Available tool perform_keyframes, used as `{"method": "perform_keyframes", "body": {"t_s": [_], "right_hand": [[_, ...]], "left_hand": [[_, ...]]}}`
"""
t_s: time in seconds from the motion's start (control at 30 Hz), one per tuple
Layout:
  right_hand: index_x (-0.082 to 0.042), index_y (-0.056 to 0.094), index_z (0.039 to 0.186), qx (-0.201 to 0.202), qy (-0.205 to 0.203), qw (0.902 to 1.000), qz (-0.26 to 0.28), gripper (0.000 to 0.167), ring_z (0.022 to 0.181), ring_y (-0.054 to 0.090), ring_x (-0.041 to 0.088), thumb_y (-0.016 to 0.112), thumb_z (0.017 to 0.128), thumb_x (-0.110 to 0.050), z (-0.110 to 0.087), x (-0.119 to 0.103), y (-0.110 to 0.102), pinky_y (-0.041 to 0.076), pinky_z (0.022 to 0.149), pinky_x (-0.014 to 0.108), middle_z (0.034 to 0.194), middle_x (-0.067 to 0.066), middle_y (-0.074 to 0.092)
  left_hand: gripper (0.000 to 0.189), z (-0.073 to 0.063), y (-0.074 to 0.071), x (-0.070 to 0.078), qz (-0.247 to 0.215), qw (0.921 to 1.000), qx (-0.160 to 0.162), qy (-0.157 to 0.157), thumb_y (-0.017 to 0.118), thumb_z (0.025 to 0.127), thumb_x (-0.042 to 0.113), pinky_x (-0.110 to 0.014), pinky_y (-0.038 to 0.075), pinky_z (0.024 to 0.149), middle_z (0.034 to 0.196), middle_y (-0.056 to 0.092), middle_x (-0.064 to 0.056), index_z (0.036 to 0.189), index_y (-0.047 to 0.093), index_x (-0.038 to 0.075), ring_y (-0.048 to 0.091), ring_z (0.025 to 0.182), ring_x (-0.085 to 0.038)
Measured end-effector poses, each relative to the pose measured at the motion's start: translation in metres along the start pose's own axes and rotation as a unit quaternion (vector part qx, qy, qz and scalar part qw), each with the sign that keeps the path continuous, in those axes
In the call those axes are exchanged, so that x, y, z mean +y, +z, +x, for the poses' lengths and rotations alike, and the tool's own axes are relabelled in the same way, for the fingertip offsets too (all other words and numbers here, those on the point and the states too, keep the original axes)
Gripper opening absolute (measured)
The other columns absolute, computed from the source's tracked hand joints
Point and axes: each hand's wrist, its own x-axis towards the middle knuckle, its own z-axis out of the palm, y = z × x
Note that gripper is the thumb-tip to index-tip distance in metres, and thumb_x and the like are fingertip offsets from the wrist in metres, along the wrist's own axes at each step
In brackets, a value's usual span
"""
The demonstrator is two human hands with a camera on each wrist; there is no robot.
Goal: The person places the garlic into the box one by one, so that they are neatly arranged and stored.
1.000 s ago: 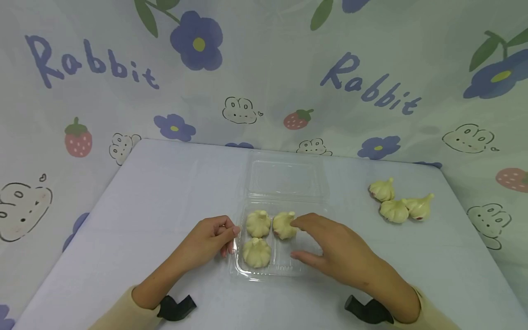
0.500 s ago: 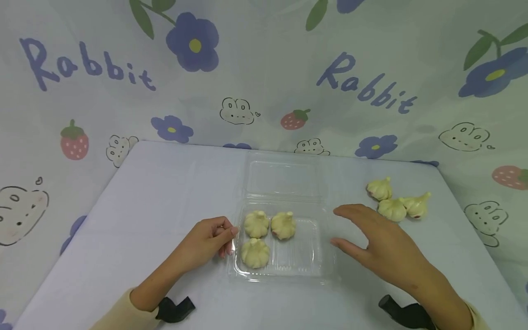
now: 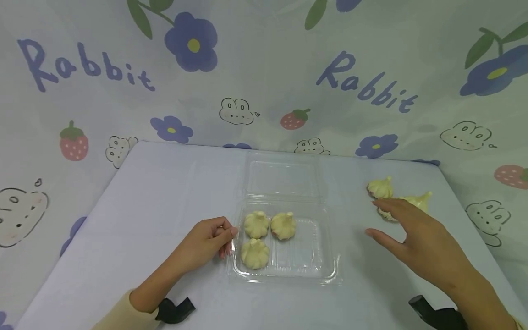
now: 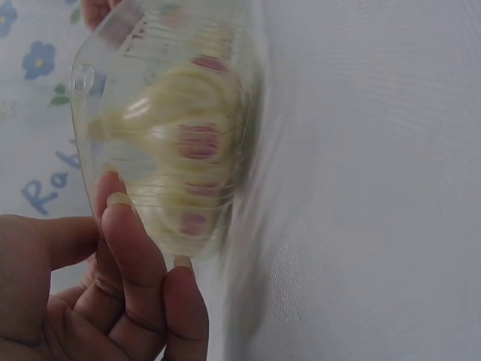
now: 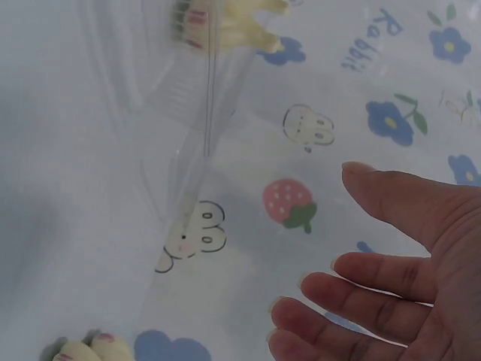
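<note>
A clear plastic clamshell container (image 3: 303, 247) lies with its lid (image 3: 284, 178) folded back. Three garlic bulbs sit in it: two in the left column, a back bulb (image 3: 256, 224) and a front bulb (image 3: 255, 253), and a third bulb (image 3: 283, 225) at the back of the middle. My left hand (image 3: 211, 239) pinches the container's left rim; the left wrist view shows the thumb and fingertips at the clear edge. To the right, my right hand (image 3: 425, 247) is held over the table, thumb and fingers spread with nothing between them, beside the loose garlic.
Three more bulbs rest at the table's back right: a rear bulb (image 3: 380, 188), a right bulb (image 3: 420, 200) and a front bulb (image 3: 387, 214) partly hidden by my right fingers. A patterned rabbit-and-flower cloth (image 3: 264, 82) hangs behind the white table (image 3: 185, 183).
My right hand has moved from above the container's middle rightward to the loose garlic bulbs, fingers staying spread. My left hand has stayed at the container's rim.
</note>
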Motion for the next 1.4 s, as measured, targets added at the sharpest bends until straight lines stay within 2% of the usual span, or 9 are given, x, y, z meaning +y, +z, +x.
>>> {"method": "perform_keyframes", "body": {"t_s": [0.2,0.37,0.67,0.87,1.0,1.23,1.4], "right_hand": [[-0.006,0.06,0.137,-0.002,0.027,0.9996,-0.01,0.069,0.122,0.058,0.046,0.092,0.08,-0.029,-0.006,0.021,-0.001,0.048,0.088,0.064,0.132,0.02,0.065],[0.0,0.058,0.137,-0.024,0.05,0.9981,-0.026,0.069,0.121,0.057,0.049,0.09,0.083,-0.03,-0.007,0.035,0.0,0.047,0.09,0.065,0.132,0.024,0.063],[0.005,0.057,0.137,-0.031,0.08,0.9962,-0.008,0.066,0.124,0.052,0.057,0.088,0.086,-0.023,-0.002,0.066,0.01,0.044,0.091,0.072,0.133,0.032,0.06],[0.006,0.054,0.14,-0.05,0.09,0.9946,0.005,0.068,0.128,0.047,0.061,0.085,0.09,-0.027,0.002,0.078,0.017,0.041,0.094,0.075,0.136,0.035,0.057],[0.008,0.052,0.14,-0.064,0.091,0.9938,0.006,0.07,0.125,0.05,0.06,0.084,0.09,-0.03,0.003,0.085,0.019,0.043,0.092,0.073,0.136,0.035,0.056],[0.01,0.049,0.143,-0.085,0.108,0.9903,0.017,0.074,0.106,0.062,0.054,0.083,0.092,-0.032,0.007,0.098,0.025,0.05,0.078,0.067,0.134,0.038,0.055],[0.011,0.049,0.142,-0.09,0.115,0.9889,0.03,0.073,0.107,0.062,0.054,0.081,0.094,-0.032,0.011,0.103,0.031,0.049,0.08,0.067,0.124,0.035,0.062]], "left_hand": [[0.034,0.0,0.0,0.0,-0.001,1.0,-0.001,0.0,0.062,0.107,0.038,-0.027,0.047,0.058,0.067,0.066,-0.002,0.091,0.063,0.008,0.062,0.061,-0.025],[0.033,0.0,0.0,0.0,0.001,1.0,-0.002,0.003,0.062,0.107,0.037,-0.027,0.047,0.057,0.067,0.066,-0.001,0.091,0.063,0.008,0.062,0.06,-0.025],[0.033,0.0,0.0,-0.001,-0.001,1.0,-0.004,0.001,0.062,0.107,0.038,-0.027,0.047,0.058,0.066,0.066,-0.002,0.091,0.063,0.009,0.061,0.06,-0.024],[0.033,0.001,0.0,-0.001,-0.002,1.0,-0.005,0.001,0.062,0.107,0.037,-0.027,0.047,0.058,0.066,0.066,-0.002,0.091,0.063,0.008,0.061,0.06,-0.024],[0.032,0.001,0.001,-0.001,-0.003,1.0,-0.005,0.0,0.063,0.107,0.037,-0.027,0.047,0.058,0.067,0.066,-0.002,0.091,0.063,0.008,0.061,0.06,-0.023],[0.031,0.0,0.001,-0.001,-0.002,1.0,-0.003,-0.001,0.062,0.107,0.035,-0.027,0.047,0.057,0.067,0.066,-0.002,0.091,0.063,0.008,0.061,0.059,-0.022],[0.03,0.001,0.001,-0.002,-0.002,1.0,-0.004,0.0,0.062,0.107,0.034,-0.027,0.047,0.057,0.067,0.066,-0.002,0.091,0.063,0.008,0.061,0.059,-0.021]]}}
